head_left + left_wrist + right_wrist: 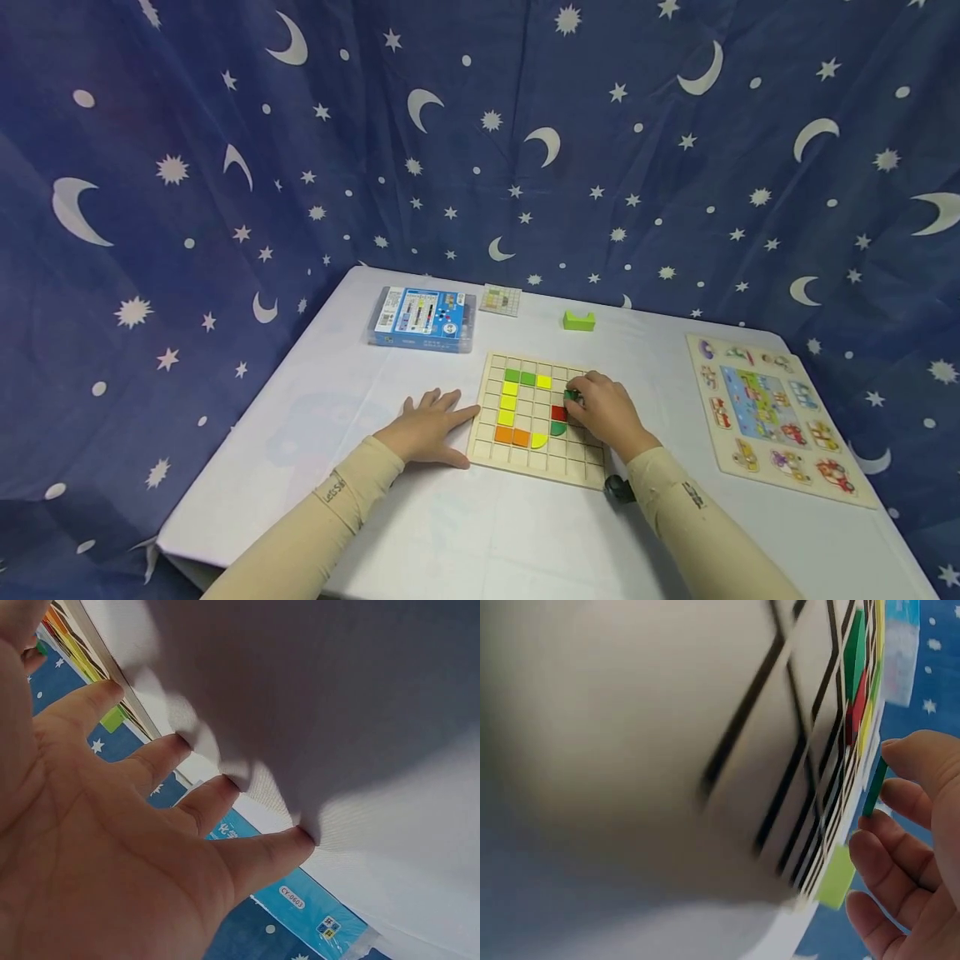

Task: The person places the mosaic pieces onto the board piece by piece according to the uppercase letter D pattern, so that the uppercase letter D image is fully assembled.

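A wooden grid board [536, 471] lies on the table with coloured tiles in a broken ring: green tiles [520, 377], yellow squares [507, 402], orange squares [512, 436], a yellow rounded tile [539, 440], a red square [559, 413] and a dark green rounded tile [558, 428]. Over the board's right side, my right hand [609, 415] pinches a dark green tile [876, 787] between thumb and fingers; its full shape is hidden. My left hand [431, 429] rests with fingers spread on the white tabletop at the board's left edge. Its fingertips [304, 836] touch the cloth.
Behind the board are a blue-labelled plastic box [422, 320], a small pattern card [500, 300] and a light green notched block [579, 321]. A wooden picture puzzle [712, 408] lies at the right. A dark object [619, 489] sits by my right wrist.
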